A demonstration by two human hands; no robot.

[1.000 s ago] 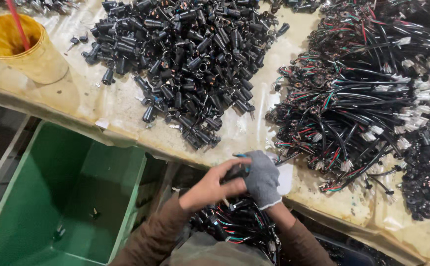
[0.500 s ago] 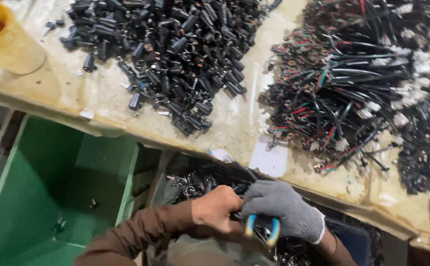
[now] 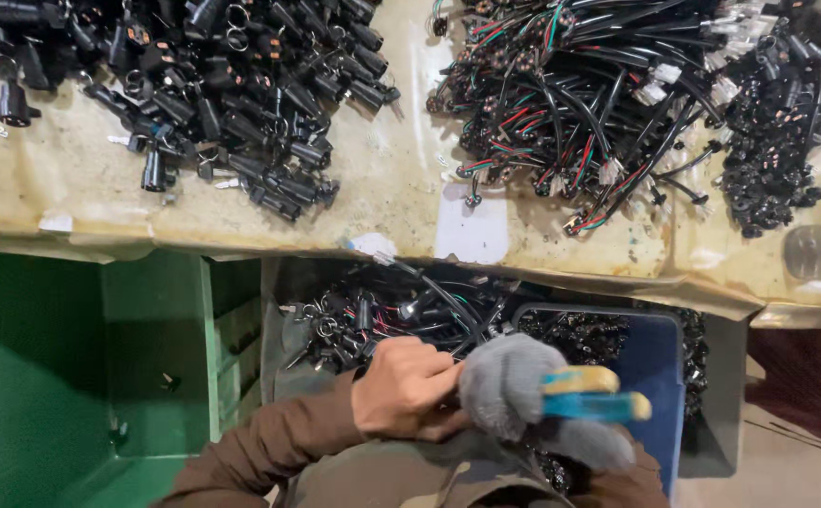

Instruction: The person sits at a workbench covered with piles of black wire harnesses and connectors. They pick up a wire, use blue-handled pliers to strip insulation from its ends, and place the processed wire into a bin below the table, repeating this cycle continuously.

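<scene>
A: While the person is sitting low at the bench edge, both hands are meeting over the lap, below the tabletop [image 3: 382, 202]. Bare left hand [image 3: 408, 388] is curling nearly closed, fingers pinching something small and dark against the other hand — can't tell what exactly, it's hidden between them.

B: And the right?

A: Right hand [image 3: 514, 388] is wearing a grey knit glove and closing around a tool with blue and yellow handles [image 3: 594, 395], probably pliers or cutters. Jaws of the tool aren't showing, so I'm not saying what they're biting.

B: Why down there and not on the table?

A: My guess: the work is being held close to the body, right above the bin of wired parts [image 3: 401, 310], so pieces are within reach. A blue tray [image 3: 650, 367] is sitting just beside the gloved hand, holding more dark bits.

B: Table stock?

A: Sorted in heaps. Black connector shells [image 3: 231, 103] are lying on the left, a cable bundle with red and green wires [image 3: 570, 113] in the middle, small black pieces [image 3: 773, 141] at the far right. A green crate [image 3: 100, 376] is standing by the left elbow, nearly bare.
</scene>
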